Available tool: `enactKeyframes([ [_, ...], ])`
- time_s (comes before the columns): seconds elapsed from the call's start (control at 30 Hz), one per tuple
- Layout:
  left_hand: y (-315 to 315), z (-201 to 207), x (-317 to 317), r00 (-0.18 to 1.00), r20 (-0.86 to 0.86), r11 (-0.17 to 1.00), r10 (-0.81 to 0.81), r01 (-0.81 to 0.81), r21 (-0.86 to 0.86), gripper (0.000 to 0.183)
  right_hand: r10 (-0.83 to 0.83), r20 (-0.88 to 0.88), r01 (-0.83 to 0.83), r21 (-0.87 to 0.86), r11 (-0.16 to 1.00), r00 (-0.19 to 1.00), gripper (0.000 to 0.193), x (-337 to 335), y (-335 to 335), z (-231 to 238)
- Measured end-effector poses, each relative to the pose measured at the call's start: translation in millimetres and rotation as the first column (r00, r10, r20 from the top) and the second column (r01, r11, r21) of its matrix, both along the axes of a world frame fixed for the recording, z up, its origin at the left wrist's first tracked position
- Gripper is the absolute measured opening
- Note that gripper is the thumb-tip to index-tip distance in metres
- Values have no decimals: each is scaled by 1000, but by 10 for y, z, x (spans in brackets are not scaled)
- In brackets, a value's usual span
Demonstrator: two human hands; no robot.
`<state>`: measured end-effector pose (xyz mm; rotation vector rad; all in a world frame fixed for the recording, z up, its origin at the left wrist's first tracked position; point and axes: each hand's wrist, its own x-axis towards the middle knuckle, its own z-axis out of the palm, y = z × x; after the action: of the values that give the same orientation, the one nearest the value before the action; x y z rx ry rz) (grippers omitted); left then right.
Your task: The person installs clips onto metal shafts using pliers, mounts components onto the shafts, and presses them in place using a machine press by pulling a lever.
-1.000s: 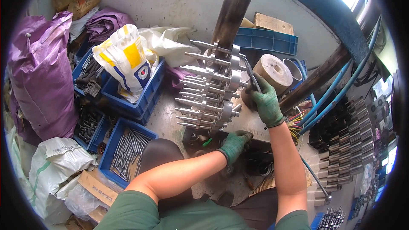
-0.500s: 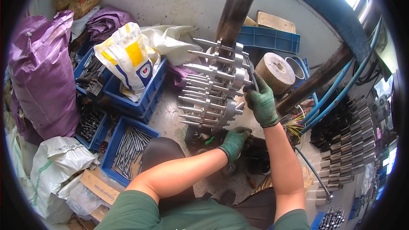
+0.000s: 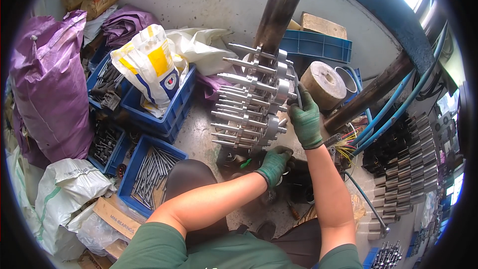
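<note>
A round metal fixture [image 3: 271, 127] stands in front of me, with several shiny steel shafts [image 3: 244, 104] pointing left from it in a stacked ring. My right hand [image 3: 306, 122], in a green work glove, is at its right side, fingers closed round a grey metal bar [image 3: 298, 97] that runs up along the fixture. Lower down, my left hand [image 3: 275, 166], gloved the same way, is closed by the fixture's underside. Its fingertips are partly hidden, and what they grip does not show.
Blue crates with steel rods [image 3: 153, 172] and dark metal parts [image 3: 104, 144] stand left. A yellow-and-white sack [image 3: 149, 67] lies on another blue crate [image 3: 169, 114]. Behind the fixture rise a dark metal post [image 3: 279, 12] and a thick roll [image 3: 323, 84]. Blue hoses [image 3: 383, 117] run right.
Both hands keep nearly the same places. My right hand, with the grey bar, has shifted slightly against the fixture; the left fingers have moved a little.
</note>
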<state>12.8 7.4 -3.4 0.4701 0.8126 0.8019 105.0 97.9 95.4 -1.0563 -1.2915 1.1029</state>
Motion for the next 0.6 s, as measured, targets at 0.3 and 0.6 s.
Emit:
enactKeyframes([
  [0.3, -18, -37, -17, 994, -107, 995, 22, -11, 99, 22, 207, -255, -235, -87, 968, 945, 69, -45, -119, 164],
  [0.6, 4, 26, -79, 998, -39, 995, -47, 50, 88, 23, 185, -648, -450, -271, 851, 739, 33, -28, -274, 378],
])
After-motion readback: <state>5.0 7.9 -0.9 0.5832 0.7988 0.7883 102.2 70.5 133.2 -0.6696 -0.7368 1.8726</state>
